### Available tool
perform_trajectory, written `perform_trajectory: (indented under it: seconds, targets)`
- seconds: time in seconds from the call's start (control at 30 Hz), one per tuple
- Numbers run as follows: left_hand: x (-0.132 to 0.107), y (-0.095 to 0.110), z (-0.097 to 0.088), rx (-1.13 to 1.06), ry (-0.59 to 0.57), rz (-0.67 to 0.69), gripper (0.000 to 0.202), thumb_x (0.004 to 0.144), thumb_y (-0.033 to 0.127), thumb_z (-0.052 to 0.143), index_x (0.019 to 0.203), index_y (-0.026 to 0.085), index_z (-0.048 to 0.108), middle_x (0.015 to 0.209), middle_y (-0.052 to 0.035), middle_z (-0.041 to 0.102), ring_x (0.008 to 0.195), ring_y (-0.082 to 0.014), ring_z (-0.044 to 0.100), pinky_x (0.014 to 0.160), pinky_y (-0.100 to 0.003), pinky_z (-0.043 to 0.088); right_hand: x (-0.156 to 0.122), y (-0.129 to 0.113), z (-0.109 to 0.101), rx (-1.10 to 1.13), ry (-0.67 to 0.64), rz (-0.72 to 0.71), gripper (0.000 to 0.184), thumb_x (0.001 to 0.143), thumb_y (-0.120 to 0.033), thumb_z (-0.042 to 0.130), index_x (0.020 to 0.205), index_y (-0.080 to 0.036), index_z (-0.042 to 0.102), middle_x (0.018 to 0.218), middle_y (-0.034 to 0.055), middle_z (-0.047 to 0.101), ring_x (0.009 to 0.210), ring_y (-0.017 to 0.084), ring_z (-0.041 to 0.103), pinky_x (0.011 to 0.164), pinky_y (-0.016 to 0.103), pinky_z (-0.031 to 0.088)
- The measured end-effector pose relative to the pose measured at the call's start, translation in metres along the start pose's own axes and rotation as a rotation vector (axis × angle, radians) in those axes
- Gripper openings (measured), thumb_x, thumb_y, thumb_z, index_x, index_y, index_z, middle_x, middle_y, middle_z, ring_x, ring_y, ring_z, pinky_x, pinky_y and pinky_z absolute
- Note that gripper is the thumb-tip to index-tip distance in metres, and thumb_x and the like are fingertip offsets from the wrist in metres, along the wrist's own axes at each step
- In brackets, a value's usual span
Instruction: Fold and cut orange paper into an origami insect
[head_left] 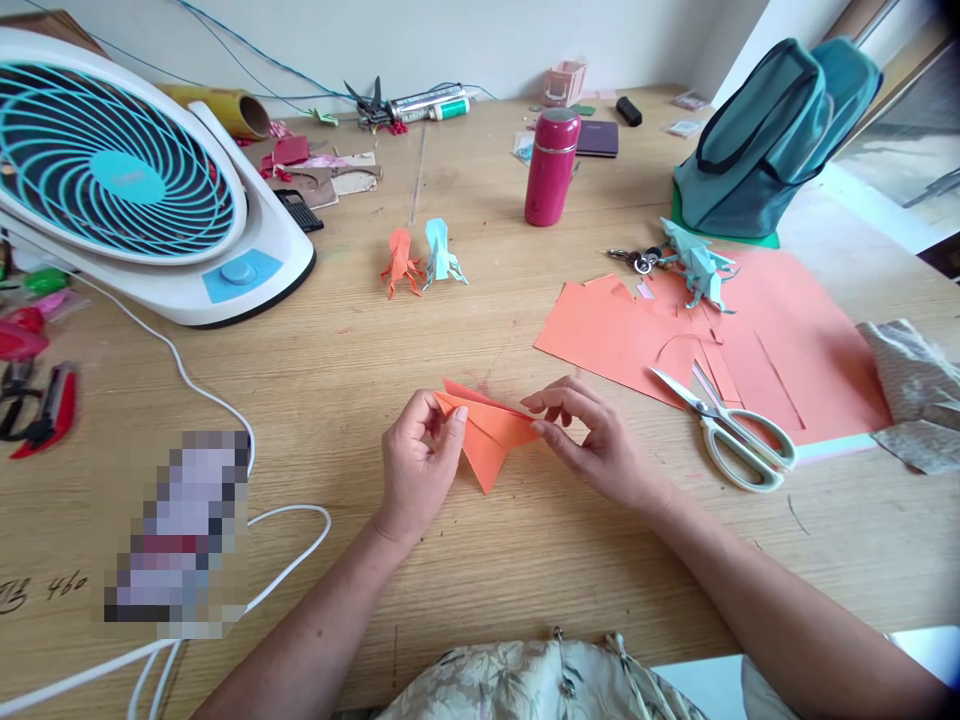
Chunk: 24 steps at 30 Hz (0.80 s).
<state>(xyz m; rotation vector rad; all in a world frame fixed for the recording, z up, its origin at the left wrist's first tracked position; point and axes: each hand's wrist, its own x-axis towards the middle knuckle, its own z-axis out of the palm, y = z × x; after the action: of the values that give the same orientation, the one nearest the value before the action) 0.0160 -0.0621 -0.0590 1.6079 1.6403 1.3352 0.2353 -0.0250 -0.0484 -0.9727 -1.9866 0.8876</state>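
Observation:
A folded piece of orange paper (pixel 491 440) is held up over the wooden table between both hands, one pointed flap hanging down. My left hand (pixel 421 455) pinches its left corner, thumb on the near face. At the right corner, my right hand (pixel 592 435) grips the paper between thumb and fingertips. Beyond the hands stand two folded paper figures, an orange one (pixel 401 262) and a light blue one (pixel 443 252). To the right, white-handled scissors (pixel 739 440) lie partly on orange paper sheets (pixel 806 330).
A white fan (pixel 259 235) stands at the left, with a blurred phone-like object (pixel 180 525) and white cable nearer. A pink flask (pixel 553 170) and a teal bag (pixel 757 150) stand farther back. Another blue paper figure (pixel 697 265) and keys (pixel 641 262) lie at right.

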Motion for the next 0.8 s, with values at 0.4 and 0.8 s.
perform_trajectory:
  seconds: [0.4,0.8]
  targets:
    - [0.008,-0.001,0.0,0.02,-0.206,-0.261,0.019,0.091,0.03,0.05,0.075,0.021,0.047,0.063,0.0054,0.047,0.056,-0.0107,0.044,0.053,-0.021,0.033,-0.005,0.005,0.014,-0.301,-0.236,-0.124,0.016,0.098,-0.016,0.051,0.103,-0.017,0.066,0.101,0.0099,0.064,0.087,0.02,0.061,0.075,0.033,0.048]
    - [0.006,0.003,-0.002,0.31,-0.203,-0.178,0.042,0.09,0.034,0.052,0.06,0.02,0.026,0.054,0.0073,0.028,0.052,-0.008,0.026,0.052,-0.024,0.022,-0.006,0.009,0.017,-0.36,-0.389,-0.199,0.016,0.097,-0.014,0.051,0.095,-0.016,0.067,0.092,0.0076,0.061,0.077,0.017,0.055,0.075,0.03,0.043]
